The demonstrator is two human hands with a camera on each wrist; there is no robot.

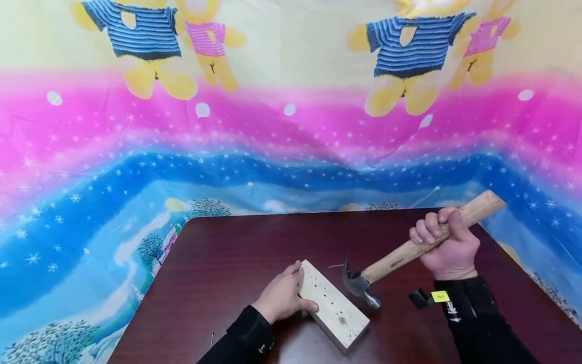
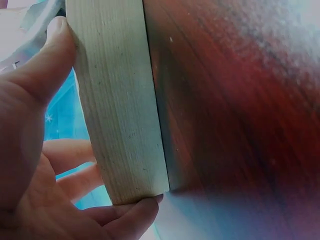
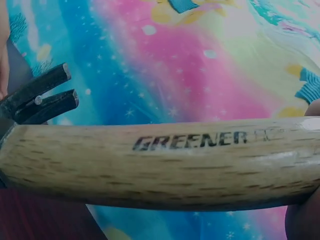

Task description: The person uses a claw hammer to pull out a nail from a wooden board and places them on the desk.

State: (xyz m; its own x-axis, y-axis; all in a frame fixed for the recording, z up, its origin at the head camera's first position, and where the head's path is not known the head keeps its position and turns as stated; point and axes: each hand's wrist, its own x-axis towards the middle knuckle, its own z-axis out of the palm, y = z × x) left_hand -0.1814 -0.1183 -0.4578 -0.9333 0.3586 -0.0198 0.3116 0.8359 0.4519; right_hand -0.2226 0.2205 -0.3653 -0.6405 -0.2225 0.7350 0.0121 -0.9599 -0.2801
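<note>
My right hand (image 1: 450, 250) grips a claw hammer (image 1: 400, 260) by its wooden handle, which slants down to the left. The metal head hangs close to the right side of a pale wooden block (image 1: 334, 311), claw turned up. Between the two claw prongs a nail head (image 3: 38, 100) shows in the right wrist view; the thin nail (image 1: 336, 266) sticks out leftward in the head view. With the thumb along one edge and fingertips round the far end, my left hand (image 1: 283, 297) holds the block on the table. Several small dark holes dot its top face.
Another nail (image 1: 211, 338) is by the left sleeve, near the front of the dark red table (image 1: 236, 242). A patterned cloth (image 1: 291, 121) with snowflakes and bears hangs behind the table and round its sides. A black strap end with a yellow tag (image 1: 439, 296) juts from the right cuff.
</note>
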